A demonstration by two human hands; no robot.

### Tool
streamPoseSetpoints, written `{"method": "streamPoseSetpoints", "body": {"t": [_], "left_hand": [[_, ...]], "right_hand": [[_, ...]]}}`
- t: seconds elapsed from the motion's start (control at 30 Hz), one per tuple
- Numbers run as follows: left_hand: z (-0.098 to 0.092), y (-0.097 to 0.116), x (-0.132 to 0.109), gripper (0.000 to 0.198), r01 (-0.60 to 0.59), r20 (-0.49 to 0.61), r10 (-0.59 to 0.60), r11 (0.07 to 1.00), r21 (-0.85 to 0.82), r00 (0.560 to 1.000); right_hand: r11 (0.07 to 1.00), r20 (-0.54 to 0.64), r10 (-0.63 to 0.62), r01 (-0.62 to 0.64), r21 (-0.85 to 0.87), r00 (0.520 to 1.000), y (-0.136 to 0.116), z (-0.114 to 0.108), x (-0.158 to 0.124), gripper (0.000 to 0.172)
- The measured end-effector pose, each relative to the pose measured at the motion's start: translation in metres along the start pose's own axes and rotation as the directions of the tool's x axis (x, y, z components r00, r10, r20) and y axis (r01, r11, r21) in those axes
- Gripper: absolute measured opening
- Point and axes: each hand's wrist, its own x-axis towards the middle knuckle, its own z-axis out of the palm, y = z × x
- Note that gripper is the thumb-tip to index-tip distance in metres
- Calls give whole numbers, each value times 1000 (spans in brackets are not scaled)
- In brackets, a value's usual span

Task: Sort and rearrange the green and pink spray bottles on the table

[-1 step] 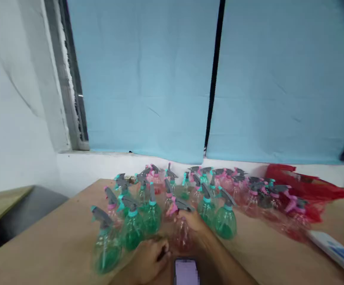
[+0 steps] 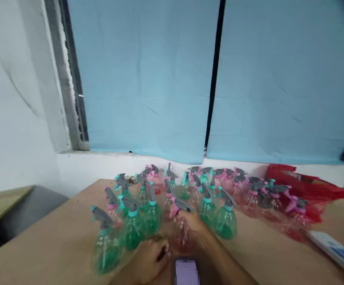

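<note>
My right hand (image 2: pixel 189 220) is wrapped round the neck of a clear pinkish spray bottle (image 2: pixel 184 239), just below its grey and pink trigger head (image 2: pixel 182 205). The bottle stands upright on the table. To its left, low over the tabletop, is my left hand (image 2: pixel 152 255), its fingers curled in; a dark gap shows between thumb and fingers, and what is inside, if anything, is hidden. Close by on the left stand green spray bottles (image 2: pixel 133 231) with turquoise collars. Another green spray bottle (image 2: pixel 225 223) stands just right of my right hand.
Several more green and pink spray bottles crowd the back of the brown table (image 2: pixel 56 241). A red plastic bag (image 2: pixel 302 188) lies at the right rear. A phone (image 2: pixel 186 273) is at the front edge, and a white and blue packet (image 2: pixel 338 251) lies at right. Blue curtains (image 2: pixel 148 79) hang behind.
</note>
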Motion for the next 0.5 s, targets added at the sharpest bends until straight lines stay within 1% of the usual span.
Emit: {"method": "streamPoseSetpoints", "body": {"t": [0.1, 0.17, 0.23, 0.33, 0.4, 0.43, 0.5], "left_hand": [[-1, 1, 0, 3, 8, 6, -8, 1000, 1, 1000], [-2, 1, 0, 3, 10, 4, -10, 1000, -2, 1000], [-3, 2, 0, 3, 11, 2, -11, 1000, -6, 1000], [-4, 2, 0, 2, 7, 1, -7, 1000, -15, 1000], [-4, 2, 0, 2, 11, 10, -11, 1000, -18, 1000], [-4, 2, 1, 2, 13, 14, -13, 1000, -18, 1000], [-5, 2, 1, 2, 7, 20, -6, 1000, -20, 1000]], "right_hand": [[996, 50, -90, 91, -21, 995, -4, 2, 2, 8], [992, 62, -113, 116, -43, 992, -8, 2, 2, 9], [991, 95, -120, 125, -52, 988, -13, 0, 1, 13], [993, 163, -93, 103, -55, 982, -26, -4, 0, 17], [995, 148, -88, 94, -35, 985, -38, -9, 1, 20], [994, 115, -99, 102, -25, 988, -45, -11, 2, 22], [988, -2, -151, 150, -40, 989, -56, -15, 5, 22]]}}
